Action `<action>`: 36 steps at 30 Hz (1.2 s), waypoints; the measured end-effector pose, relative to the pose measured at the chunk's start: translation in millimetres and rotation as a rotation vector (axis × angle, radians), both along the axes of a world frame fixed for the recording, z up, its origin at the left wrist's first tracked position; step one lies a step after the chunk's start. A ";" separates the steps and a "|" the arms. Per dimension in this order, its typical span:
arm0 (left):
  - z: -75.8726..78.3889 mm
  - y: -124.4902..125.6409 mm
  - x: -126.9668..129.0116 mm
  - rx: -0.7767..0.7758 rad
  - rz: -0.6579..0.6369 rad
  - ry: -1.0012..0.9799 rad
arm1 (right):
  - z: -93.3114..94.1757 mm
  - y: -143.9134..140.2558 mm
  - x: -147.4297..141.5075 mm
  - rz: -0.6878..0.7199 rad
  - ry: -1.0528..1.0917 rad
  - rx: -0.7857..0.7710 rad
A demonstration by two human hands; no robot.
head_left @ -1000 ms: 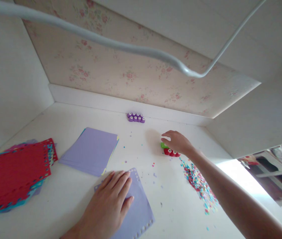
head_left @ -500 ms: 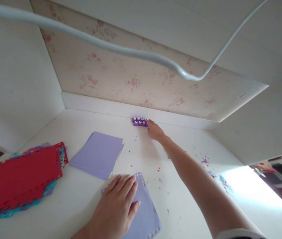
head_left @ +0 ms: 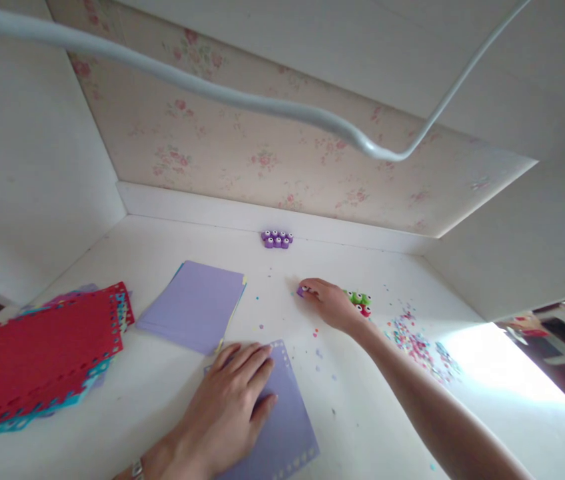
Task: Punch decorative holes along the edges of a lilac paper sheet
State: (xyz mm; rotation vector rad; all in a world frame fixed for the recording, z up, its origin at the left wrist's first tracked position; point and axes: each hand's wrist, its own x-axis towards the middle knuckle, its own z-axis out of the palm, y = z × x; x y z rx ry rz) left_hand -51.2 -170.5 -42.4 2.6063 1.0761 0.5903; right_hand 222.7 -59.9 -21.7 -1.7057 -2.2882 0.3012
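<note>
My left hand (head_left: pixel 235 407) lies flat with fingers stretched over a purple paper sheet (head_left: pixel 290 413) that has small holes punched along its edges. My right hand (head_left: pixel 327 300) is over the middle of the white desk, its fingers closed on a small purple craft punch (head_left: pixel 303 291). Against the back ledge stands a cluster of purple craft punches (head_left: pixel 277 240) with white tops. Just beyond my right wrist are green punches (head_left: pixel 360 298) and red punches (head_left: pixel 364 310), partly covered by the hand and arm.
Plain purple sheets (head_left: pixel 195 307) are stacked left of centre. At the far left lies a pile of red and blue punched sheets (head_left: pixel 47 353). Confetti bits (head_left: pixel 415 343) are scattered on the right. A white cable (head_left: pixel 242 100) crosses the upper view.
My right hand has come back from the purple cluster towards me and slightly right, carrying one punch. Green and red punches now show beyond the wrist. My left hand has stayed on the sheet.
</note>
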 end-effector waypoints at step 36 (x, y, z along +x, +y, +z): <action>-4.6 16.9 17.4 -0.275 0.260 -0.260 | -18.6 -141.1 -24.7 0.050 0.434 -0.001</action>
